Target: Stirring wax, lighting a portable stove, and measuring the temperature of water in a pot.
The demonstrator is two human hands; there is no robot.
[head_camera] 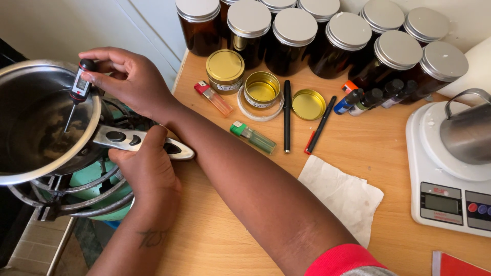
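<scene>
Gripping the thermometer (pixel 77 92), the right hand (pixel 128 76) dips it into the pot (pixel 30 168).

Pot (pixel 36 128) on burner (pixel 76 197) left of table (pixel 230 240), thermometer (pixel 76 94) in pot, jars (pixel 327 36) along table's back, tins (pixel 240 76) and lighters (pixel 232 117) before them, pens (pixel 287 115) right of lighters, napkin (pixel 340 197) nearer, scale (pixel 447 189) far right, jug (pixel 468 130) on scale
</scene>
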